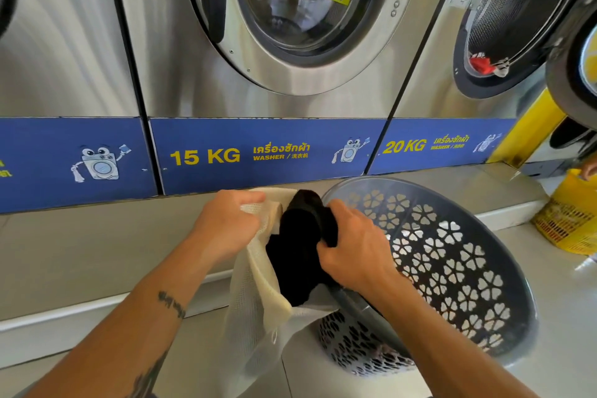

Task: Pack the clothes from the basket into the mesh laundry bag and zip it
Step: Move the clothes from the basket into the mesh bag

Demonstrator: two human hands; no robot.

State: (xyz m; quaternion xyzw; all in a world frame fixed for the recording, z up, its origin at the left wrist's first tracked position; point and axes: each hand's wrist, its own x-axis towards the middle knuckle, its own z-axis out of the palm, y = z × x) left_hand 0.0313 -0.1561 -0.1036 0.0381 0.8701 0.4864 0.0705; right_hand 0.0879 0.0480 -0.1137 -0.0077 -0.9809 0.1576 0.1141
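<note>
Between the hands, the crumpled black garment (298,245) hangs lengthwise into the cream mesh laundry bag (255,294); right hand (355,249) grips the garment, left hand (226,223) pinches the bag's rim, seemingly open.

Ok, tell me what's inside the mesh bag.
A black garment sits in the mouth of the mesh bag, pushed by the right hand while the left hand holds the rim. Anything beneath it is covered.

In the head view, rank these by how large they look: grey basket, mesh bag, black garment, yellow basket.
1. Grey basket, largest.
2. Mesh bag; partly crumpled and nearer the camera, so unsure.
3. Black garment, partly inside the bag.
4. Yellow basket, cut off by the frame edge, farther away.
</note>
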